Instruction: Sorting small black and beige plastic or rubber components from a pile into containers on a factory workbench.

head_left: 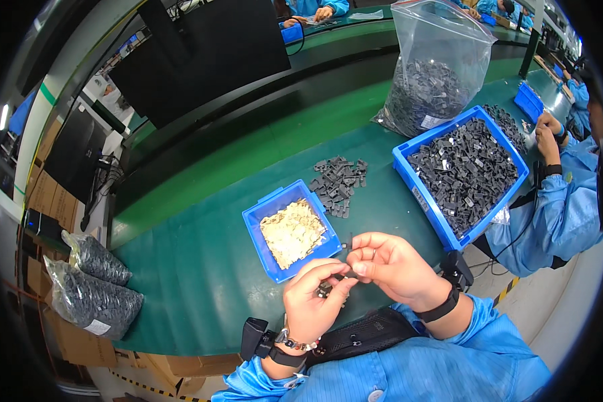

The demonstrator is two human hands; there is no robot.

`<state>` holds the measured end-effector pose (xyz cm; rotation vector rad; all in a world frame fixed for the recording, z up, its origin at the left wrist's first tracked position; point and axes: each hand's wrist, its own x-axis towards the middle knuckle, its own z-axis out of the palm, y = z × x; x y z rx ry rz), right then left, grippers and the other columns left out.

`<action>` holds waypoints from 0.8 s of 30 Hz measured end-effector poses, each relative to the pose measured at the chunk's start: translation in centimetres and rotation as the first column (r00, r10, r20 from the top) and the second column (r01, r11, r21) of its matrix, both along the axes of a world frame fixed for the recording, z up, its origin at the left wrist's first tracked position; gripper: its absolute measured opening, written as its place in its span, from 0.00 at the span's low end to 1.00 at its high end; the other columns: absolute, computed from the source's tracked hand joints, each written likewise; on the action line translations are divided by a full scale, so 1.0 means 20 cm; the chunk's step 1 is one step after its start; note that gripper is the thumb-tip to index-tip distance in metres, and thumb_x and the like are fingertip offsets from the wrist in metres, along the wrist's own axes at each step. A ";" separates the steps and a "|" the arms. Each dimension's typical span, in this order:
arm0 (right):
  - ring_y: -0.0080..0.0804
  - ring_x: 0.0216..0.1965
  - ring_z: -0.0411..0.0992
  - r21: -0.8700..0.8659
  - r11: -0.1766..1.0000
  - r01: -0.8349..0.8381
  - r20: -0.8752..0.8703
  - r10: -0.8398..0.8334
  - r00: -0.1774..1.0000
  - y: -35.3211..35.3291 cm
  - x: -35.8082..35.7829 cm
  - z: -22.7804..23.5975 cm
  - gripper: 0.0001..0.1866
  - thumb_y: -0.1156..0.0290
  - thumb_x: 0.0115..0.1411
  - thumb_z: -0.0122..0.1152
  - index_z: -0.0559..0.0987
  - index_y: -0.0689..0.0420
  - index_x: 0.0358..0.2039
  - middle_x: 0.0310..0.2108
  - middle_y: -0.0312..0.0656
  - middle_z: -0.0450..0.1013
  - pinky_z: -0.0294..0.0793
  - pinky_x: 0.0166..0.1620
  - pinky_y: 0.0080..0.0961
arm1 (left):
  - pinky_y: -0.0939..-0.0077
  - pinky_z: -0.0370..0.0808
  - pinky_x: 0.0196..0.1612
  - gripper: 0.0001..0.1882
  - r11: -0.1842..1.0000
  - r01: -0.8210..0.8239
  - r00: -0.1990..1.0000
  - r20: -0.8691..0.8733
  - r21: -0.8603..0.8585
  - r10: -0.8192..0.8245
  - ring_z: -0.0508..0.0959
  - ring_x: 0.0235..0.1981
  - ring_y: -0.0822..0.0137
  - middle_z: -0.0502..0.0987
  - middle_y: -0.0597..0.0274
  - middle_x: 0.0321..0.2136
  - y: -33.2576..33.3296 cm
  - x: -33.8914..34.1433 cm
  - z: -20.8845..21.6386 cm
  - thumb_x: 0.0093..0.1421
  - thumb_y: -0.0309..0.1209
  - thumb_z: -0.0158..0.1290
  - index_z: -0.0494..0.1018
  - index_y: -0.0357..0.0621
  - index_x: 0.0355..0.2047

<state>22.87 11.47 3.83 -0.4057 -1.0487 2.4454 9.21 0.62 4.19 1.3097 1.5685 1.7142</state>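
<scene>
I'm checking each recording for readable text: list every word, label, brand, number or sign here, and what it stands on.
No words or numbers can be read.
White label on the tall clear bag: too small.
Another white label on the lower left bag: too small.
Side label on the large blue bin: too small and blurred.
</scene>
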 end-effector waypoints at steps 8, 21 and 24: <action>0.26 0.39 0.75 -0.377 0.926 0.013 -0.076 -0.045 0.996 -0.06 -0.01 -0.02 0.14 0.74 0.65 0.59 0.69 0.57 0.50 0.40 0.41 0.76 0.74 0.44 0.23 | 0.76 0.80 0.36 0.11 0.991 0.003 0.927 -0.372 0.137 0.049 0.82 0.34 0.64 0.80 0.52 0.35 0.00 -0.02 0.00 0.49 0.13 0.63 0.79 0.34 0.34; 0.22 0.39 0.76 0.402 0.894 0.196 0.120 -0.264 0.957 -0.09 0.05 0.04 0.04 0.82 0.60 0.62 0.79 0.68 0.35 0.40 0.44 0.79 0.78 0.45 0.20 | 0.72 0.80 0.31 0.12 0.987 0.075 0.656 -0.753 0.139 0.056 0.83 0.30 0.60 0.81 0.55 0.31 -0.01 -0.10 0.06 0.46 0.14 0.61 0.80 0.37 0.32; 0.21 0.36 0.77 0.460 0.870 0.178 0.170 -0.282 0.944 -0.09 0.04 0.04 0.03 0.81 0.59 0.63 0.80 0.68 0.33 0.37 0.45 0.79 0.79 0.41 0.20 | 0.71 0.80 0.31 0.13 0.983 0.096 0.657 -0.752 0.154 0.053 0.83 0.29 0.59 0.81 0.54 0.31 -0.01 -0.10 0.05 0.48 0.13 0.61 0.73 0.36 0.33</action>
